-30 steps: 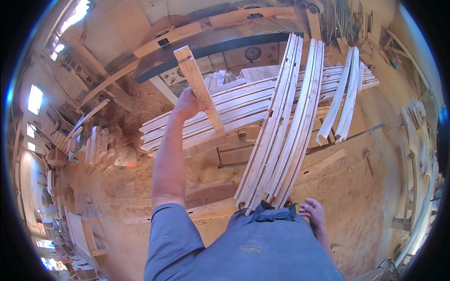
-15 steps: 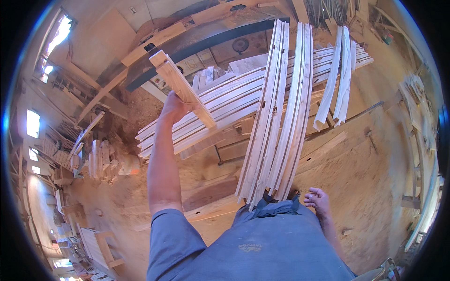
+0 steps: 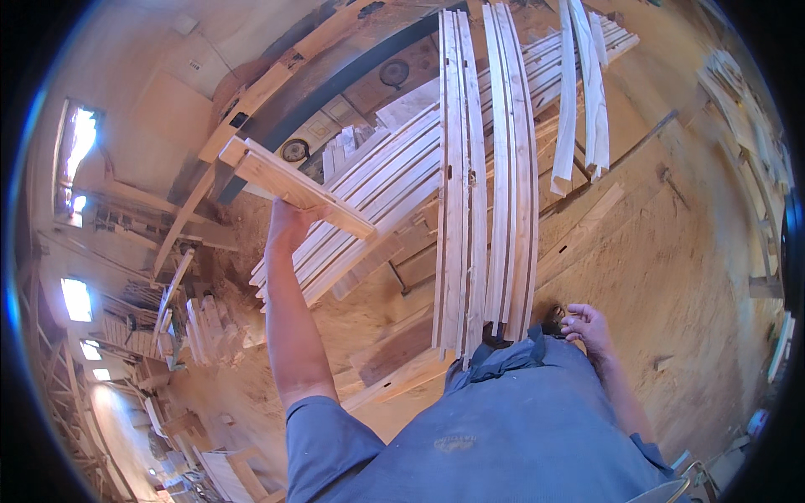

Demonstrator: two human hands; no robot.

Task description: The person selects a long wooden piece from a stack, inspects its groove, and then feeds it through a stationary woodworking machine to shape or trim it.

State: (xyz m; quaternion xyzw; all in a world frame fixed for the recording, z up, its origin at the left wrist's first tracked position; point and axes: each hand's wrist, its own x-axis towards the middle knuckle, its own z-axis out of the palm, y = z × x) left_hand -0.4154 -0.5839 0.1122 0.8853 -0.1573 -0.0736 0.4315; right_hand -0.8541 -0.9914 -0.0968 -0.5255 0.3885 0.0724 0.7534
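Observation:
Out to the left, my left hand [image 3: 289, 222] is closed around a short pale wooden board [image 3: 293, 184], which looks doubled, like two pieces lying together. The board slants above the left end of a stack of long grooved wooden strips [image 3: 369, 193]. My fingers under it are partly hidden. Low at my right side, beside my waist, my right hand [image 3: 589, 327] hangs with loosely bent fingers and nothing visible in it. Long grooved strips [image 3: 460, 184] and a second bundle [image 3: 511, 168] lie across the stack, their near ends close to my waist.
Two loose strips [image 3: 565, 109] lie across the stack's right part. Behind it runs a dark curved-looking beam [image 3: 335, 84]. Timber offcuts [image 3: 210, 327] stand at the left, and more lumber [image 3: 742, 117] is piled at the far right. Sawdust and planks cover the floor.
The view has swung, so the stack sits higher and further left. My left hand still holds the board, which now lies at a flatter slant. My right hand stays near my waist.

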